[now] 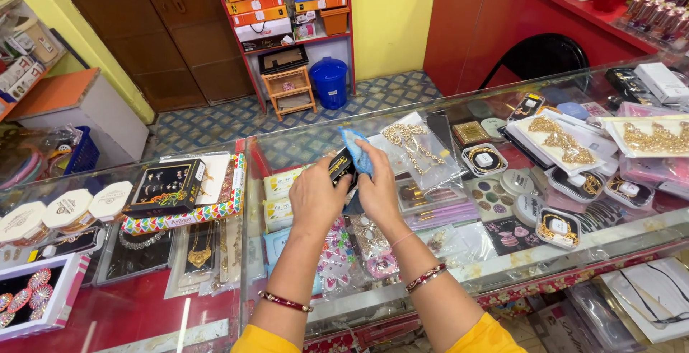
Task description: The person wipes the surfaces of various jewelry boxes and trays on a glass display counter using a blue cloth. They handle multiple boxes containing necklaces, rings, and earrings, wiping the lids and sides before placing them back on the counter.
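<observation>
Yellow sleeves and bangled forearms rise from the near edge of the glass counter [502, 267] to its middle, where both hands meet. Left hand [318, 196] is curled closed around a small black box with gold trim [341, 166]; right hand [378, 184] is closed on a blue cloth [357, 148], pressed against the box's far side. Box and cloth sit just above the glass, near the counter's centre seam. Judgement: the wiping of the box is under way — the next move calls for a firm left-hand hold while the cloth works the remaining faces. Packeted gold necklaces [413, 145] lie just beyond, toward the far edge; a ring display box [166, 184] rests on the left section.
</observation>
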